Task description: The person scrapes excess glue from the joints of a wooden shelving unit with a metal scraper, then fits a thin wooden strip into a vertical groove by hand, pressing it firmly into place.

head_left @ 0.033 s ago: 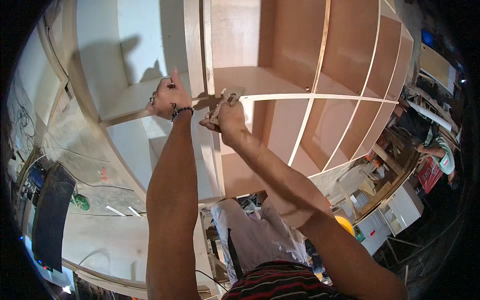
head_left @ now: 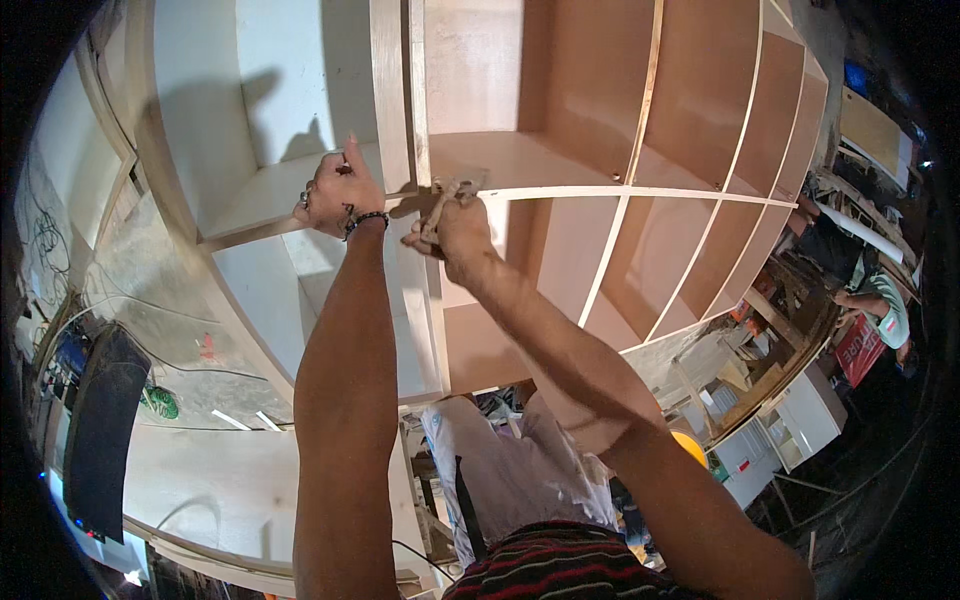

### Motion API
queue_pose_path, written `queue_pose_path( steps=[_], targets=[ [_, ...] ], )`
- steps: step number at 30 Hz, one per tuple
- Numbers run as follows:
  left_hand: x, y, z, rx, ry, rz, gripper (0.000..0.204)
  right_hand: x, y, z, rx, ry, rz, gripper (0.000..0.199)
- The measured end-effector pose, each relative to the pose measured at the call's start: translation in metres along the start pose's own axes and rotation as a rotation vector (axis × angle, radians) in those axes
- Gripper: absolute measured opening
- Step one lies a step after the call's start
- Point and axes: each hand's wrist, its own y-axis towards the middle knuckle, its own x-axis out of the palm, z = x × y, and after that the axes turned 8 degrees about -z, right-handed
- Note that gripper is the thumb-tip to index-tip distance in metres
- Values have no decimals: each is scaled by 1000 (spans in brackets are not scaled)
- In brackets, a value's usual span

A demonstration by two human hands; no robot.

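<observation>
My left hand (head_left: 338,192), with a ring and a dark beaded bracelet, is at the light wooden rail (head_left: 250,234) across the white-lined part of a large shelf cabinet. Its fingers are curled in and the thumb points up; a small dark spot shows by the fingers, but what they hold is unclear. Just right of the cabinet's upright post (head_left: 391,90), my right hand (head_left: 463,232) is closed around a small tan flat piece (head_left: 468,186). That piece lies against the front edge of the middle shelf (head_left: 560,190). My fingers cover much of it, so its kind is unclear.
Pinkish-brown compartments (head_left: 590,80) stretch away to the right. A pale board (head_left: 230,470) lies at lower left, near a dark curved panel (head_left: 105,420) and loose cables. Another person (head_left: 880,300) is at far right, beyond white drawers (head_left: 800,420) and scrap wood.
My right hand and the tan piece have shifted very slightly, and the piece sits at a slightly different angle. The left hand has stayed nearly in place.
</observation>
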Motion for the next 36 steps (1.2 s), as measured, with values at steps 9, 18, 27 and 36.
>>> queue_pose_path(
  steps=[9,18,27,36],
  targets=[
    [-1,10,-6,-9,-3,-8,52,12,-2,-8,105,-33,-14,30],
    [11,8,-9,29,-11,31,53,-10,5,-1,28,-6,-159,22],
    [19,4,-8,68,45,119,56,-165,-61,15,-649,-179,76,28],
    [5,-2,-65,652,-308,143,52,-152,-60,37,-834,-885,-21,19]
  ],
)
